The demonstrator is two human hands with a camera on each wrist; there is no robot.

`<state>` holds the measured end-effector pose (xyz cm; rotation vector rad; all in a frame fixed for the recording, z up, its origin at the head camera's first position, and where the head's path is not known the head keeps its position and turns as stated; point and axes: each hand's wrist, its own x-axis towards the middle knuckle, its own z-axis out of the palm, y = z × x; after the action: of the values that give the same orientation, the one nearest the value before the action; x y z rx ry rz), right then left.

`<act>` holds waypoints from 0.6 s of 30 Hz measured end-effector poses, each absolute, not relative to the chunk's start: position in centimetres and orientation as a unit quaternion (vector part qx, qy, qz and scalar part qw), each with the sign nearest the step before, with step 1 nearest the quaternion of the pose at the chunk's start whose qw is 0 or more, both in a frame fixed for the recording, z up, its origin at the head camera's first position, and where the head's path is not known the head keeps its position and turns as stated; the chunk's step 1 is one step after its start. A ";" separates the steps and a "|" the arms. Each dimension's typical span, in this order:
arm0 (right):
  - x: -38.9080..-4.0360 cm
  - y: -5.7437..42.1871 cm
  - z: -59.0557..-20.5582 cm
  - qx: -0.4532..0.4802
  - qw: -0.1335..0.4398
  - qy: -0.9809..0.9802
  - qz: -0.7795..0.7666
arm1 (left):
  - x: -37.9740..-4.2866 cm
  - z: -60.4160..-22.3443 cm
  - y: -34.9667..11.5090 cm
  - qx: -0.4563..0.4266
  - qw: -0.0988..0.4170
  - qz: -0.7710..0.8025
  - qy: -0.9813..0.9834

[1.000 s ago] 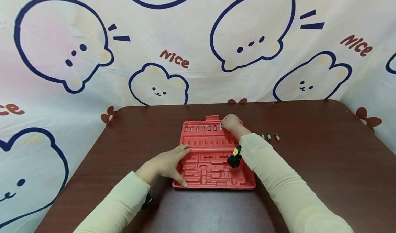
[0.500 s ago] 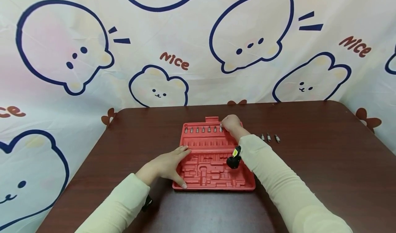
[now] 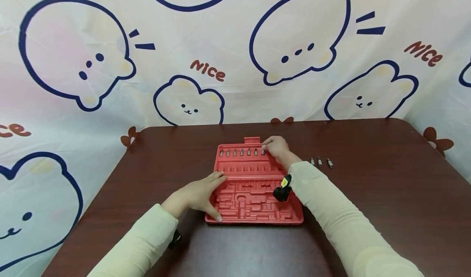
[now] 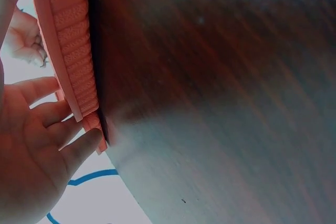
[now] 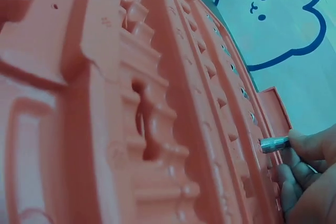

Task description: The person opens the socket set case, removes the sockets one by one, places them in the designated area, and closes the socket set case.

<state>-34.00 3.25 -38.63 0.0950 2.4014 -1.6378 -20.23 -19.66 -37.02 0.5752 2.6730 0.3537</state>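
Observation:
An unfolded red plastic tool case (image 3: pixel 254 220) lies on the table. My left hand (image 3: pixel 200 193) rests along its left side with fingers spread, thumb at the front corner and fingertips near the hinge. In the left wrist view, the extended fingers (image 4: pixel 81 150) touch the case's side wall (image 4: pixel 76 40). At the far half, my right hand (image 3: pixel 276 147) pinches a small silver screwdriver bit (image 5: pixel 274 144) between thumb and fingers. One end of that bit meets a slot in the upper row. Several similar bits (image 3: pixel 241 152) stand in that row to the left.
Three loose bits (image 3: pixel 319 161) lie on the brown table (image 3: pixel 371 195) to the right of the case. A second slotted row (image 3: pixel 244 169) and a moulded tray half (image 3: pixel 254 203) show in the case. A printed cloth (image 3: pixel 235 43) hangs behind the table.
My right wrist has shifted slightly right, and its fingers have turned at the slot. The pinched bit now stands lower, in line with the row. My left hand has stayed in place.

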 end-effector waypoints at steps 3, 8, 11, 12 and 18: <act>-34.2 3.8 -38.5 0.038 0.115 0.797 -0.592 | -20.3 -37.0 -19.7 0.207 0.189 0.129 0.951; -34.1 5.1 -38.2 0.037 0.128 0.784 -0.606 | -20.3 -37.1 -19.6 0.210 0.186 0.126 0.951; -33.8 6.0 -37.9 0.027 0.134 0.777 -0.614 | -20.3 -37.1 -19.6 0.209 0.186 0.115 0.953; -33.6 6.3 -37.7 0.025 0.134 0.774 -0.618 | -20.4 -37.1 -19.6 0.208 0.185 0.112 0.954; -33.0 8.2 -36.8 -0.005 0.131 0.763 -0.632 | -20.4 -37.1 -19.8 0.210 0.183 0.113 0.954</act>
<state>-32.98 8.25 -36.81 -0.0138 2.2174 -1.8369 -20.42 -19.82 -37.10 0.5938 2.6902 0.3199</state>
